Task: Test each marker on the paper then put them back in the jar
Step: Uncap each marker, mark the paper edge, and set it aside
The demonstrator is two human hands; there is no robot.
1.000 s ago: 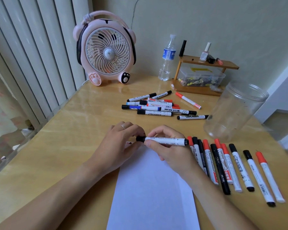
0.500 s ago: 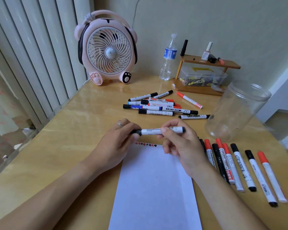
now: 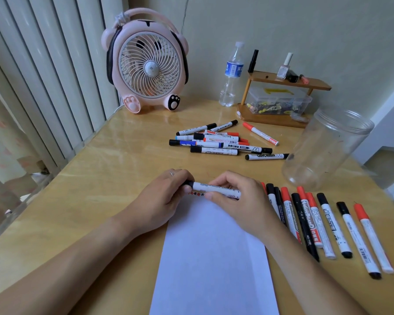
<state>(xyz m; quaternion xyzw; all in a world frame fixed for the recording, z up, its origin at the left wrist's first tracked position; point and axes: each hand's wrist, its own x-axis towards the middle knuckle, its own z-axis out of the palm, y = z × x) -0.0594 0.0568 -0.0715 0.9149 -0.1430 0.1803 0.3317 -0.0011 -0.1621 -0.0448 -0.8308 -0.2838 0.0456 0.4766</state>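
Soft daylight comes from my left, through the vertical blinds (image 3: 43, 71), and the scene is evenly bright. The wooden table (image 3: 96, 178) shows pale glare near the pink fan (image 3: 149, 64). Shadows are weak. The wide lens bends the edges, and my forearms look slightly soft.

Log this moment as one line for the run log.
left hand grips cap | right hand holds marker | over paper | jar empty
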